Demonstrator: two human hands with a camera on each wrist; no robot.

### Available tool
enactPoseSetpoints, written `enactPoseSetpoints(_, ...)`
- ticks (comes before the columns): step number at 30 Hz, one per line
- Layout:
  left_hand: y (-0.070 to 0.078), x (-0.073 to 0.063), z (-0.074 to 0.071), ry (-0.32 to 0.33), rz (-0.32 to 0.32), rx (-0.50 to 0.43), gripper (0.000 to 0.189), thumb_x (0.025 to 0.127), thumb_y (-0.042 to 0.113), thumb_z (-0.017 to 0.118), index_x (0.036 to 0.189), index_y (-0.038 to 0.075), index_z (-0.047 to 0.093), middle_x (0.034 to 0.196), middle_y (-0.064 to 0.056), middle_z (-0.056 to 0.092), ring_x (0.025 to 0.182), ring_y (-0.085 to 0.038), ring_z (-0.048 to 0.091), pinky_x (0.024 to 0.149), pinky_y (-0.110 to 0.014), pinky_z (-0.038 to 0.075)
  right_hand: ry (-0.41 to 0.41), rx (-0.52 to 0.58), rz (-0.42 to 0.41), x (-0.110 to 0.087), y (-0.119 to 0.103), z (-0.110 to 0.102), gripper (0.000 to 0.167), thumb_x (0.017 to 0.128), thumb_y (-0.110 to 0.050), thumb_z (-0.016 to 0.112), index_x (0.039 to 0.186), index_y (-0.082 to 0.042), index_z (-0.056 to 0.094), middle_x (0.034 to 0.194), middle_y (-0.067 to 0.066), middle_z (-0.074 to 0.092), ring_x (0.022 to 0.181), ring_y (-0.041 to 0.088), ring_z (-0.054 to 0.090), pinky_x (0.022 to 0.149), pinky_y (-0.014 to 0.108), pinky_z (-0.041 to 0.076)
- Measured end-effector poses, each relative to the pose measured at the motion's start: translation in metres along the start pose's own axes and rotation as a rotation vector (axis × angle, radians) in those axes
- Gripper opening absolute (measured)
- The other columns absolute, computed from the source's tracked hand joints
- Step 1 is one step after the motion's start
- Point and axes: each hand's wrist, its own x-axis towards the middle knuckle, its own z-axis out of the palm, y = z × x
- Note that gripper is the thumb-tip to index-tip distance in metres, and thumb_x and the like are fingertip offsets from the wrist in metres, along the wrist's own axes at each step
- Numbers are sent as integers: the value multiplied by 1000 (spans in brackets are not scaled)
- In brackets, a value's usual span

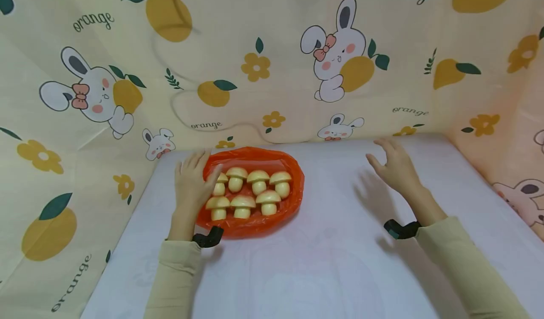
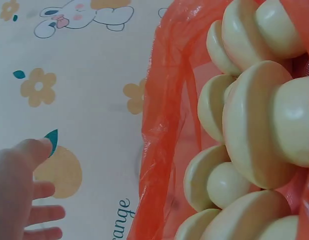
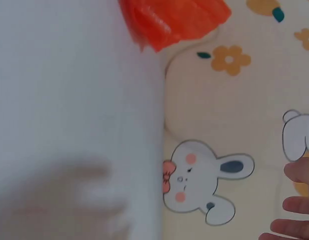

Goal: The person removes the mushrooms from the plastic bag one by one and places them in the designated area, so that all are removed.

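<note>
Several cream-coloured toy mushrooms (image 1: 259, 182) stand in two rows inside a red plastic bag (image 1: 296, 191) whose mouth is spread wide on the table. My left hand (image 1: 193, 182) is over the bag's left edge with fingers extended, overlapping a mushroom in the head view; nothing is in it. In the left wrist view the mushrooms (image 2: 257, 125) appear close up, beside the left hand (image 2: 19, 195). My right hand (image 1: 395, 167) hovers over the table to the right of the bag, its fingers spread and holding nothing. Part of that right hand (image 3: 299, 205) shows at the right wrist view's edge.
A white table surface (image 1: 331, 262) lies beneath the bag. Behind it and at both sides hangs a cream cloth (image 1: 280, 26) printed with rabbits, oranges and flowers. Each wrist carries a black camera, one of them the right wrist camera (image 1: 401, 229).
</note>
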Motion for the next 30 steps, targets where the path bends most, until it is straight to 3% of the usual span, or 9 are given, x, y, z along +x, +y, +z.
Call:
enactPoseSetpoints(5, -1, -9, -3, 108, 30, -61, 47, 94, 36, 58, 132, 9, 57, 133, -15, 61, 126, -36, 51, 116, -55, 31, 30, 53, -13, -8, -10, 1, 45, 90, -15, 63, 127, 9, 51, 129, 33, 52, 123, 49, 46, 102, 64, 37)
enactPoseSetpoints(8, -3, -14, -3, 143, 28, -80, 42, 94, 32, 59, 128, 7, 61, 127, -17, 65, 119, -38, 56, 111, -52, 39, 6, 74, -7, -12, -16, 1, 45, 92, -15, 62, 128, 9, 51, 130, 33, 52, 123, 48, 47, 102, 63, 38)
enactPoseSetpoints(15, -14, -27, -2, 131, -41, -125, 38, 95, 27, 59, 125, 5, 62, 123, -20, 65, 117, -38, 58, 105, -52, 46, -101, 131, 13, -24, -31, 10, 46, 95, -20, 59, 132, 6, 49, 133, 32, 53, 117, 50, 53, 93, 63, 48)
enactPoseSetpoints(19, -21, -36, -1, 121, -74, -127, 37, 96, 26, 56, 124, 3, 63, 122, -21, 64, 115, -38, 58, 103, -53, 47, -123, 179, -9, -31, -37, 22, 44, 94, -18, 60, 131, 5, 51, 131, 30, 56, 116, 49, 57, 92, 61, 50)
enactPoseSetpoints(30, -40, -56, 6, 191, -116, -160, 31, 93, 19, 61, 117, 1, 66, 117, -21, 66, 112, -39, 60, 99, -54, 48, -176, 296, -46, -41, -61, 46, 41, 92, -14, 63, 126, 7, 54, 127, 28, 60, 117, 43, 59, 94, 55, 52)
